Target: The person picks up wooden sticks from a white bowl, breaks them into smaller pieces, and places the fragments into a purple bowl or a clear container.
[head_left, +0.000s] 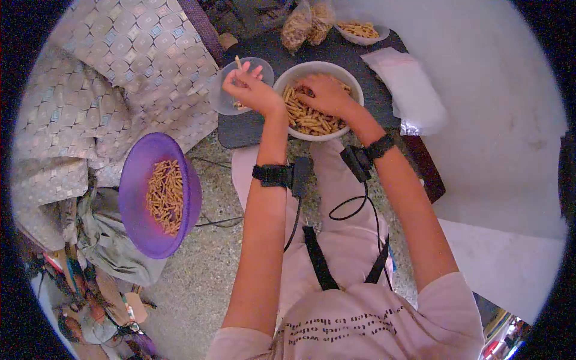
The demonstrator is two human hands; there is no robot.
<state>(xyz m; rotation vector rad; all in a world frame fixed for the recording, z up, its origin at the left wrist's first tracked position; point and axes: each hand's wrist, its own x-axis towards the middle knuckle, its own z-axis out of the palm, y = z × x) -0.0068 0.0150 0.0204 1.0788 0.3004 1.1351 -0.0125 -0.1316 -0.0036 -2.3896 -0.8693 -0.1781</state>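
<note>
Left hand [246, 87]: you are holding it over the translucent bowl [219, 103], fingers loosely curled and partly apart, with one light stick [238, 62] standing up between them, apparently pinched. Right hand [327, 96]: you are reaching into the white bowl [359, 99], fingers bending down among the brown pieces [315, 123]; their tips are hiding in the heap, so whether they are gripping anything, I cannot tell.

Both bowls are sitting side by side on the black table [243, 137]. At its far side, a small bowl [381, 36] is holding more pieces, beside filled plastic bags [297, 30]; a white packet [414, 90] is lying at the right edge. To your left, apart from the table, the purple bowl [135, 204] is carrying a sizeable heap.

Progress: only a few pieces are showing in the translucent bowl (your hand is covering part of it), while plenty are remaining in the white one. Judging by that split, the handling is looking far from finished, with most of the white bowl's contents awaiting attention.
</note>
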